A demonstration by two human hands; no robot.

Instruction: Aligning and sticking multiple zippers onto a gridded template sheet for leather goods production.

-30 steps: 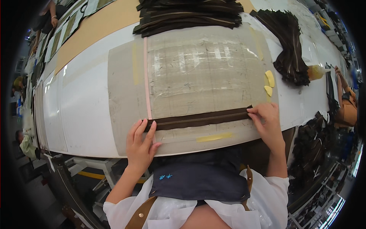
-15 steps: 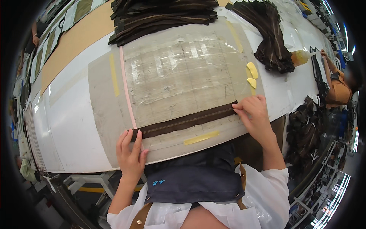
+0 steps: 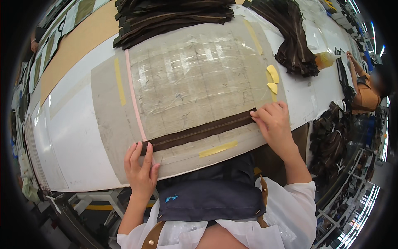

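Observation:
A long dark brown zipper strip (image 3: 199, 129) lies along the lower part of a taped grey board (image 3: 186, 79), slanting up to the right. My left hand (image 3: 140, 168) rests its fingertips on the strip's left end, near a pink tape line (image 3: 134, 95), fingers apart. At the other end, my right hand (image 3: 271, 126) pinches the strip between thumb and fingers. Just below the strip is a piece of yellow tape (image 3: 217, 148). Two small yellow shapes (image 3: 272, 74) sit on the board's right side.
Stacked zippers (image 3: 174, 20) lie at the back, with a bundle (image 3: 296, 50) at right beside a bottle of yellowish liquid (image 3: 325, 60). A dark pile (image 3: 327, 141) is beside the table at right. A person in orange (image 3: 365, 95) works at far right; another person's hand (image 3: 34, 45) shows far left.
The whole view has shifted and tilted, so table, hands and strip appear further left and more slanted. Both hands stay on the strip's two ends, in the same places on the board.

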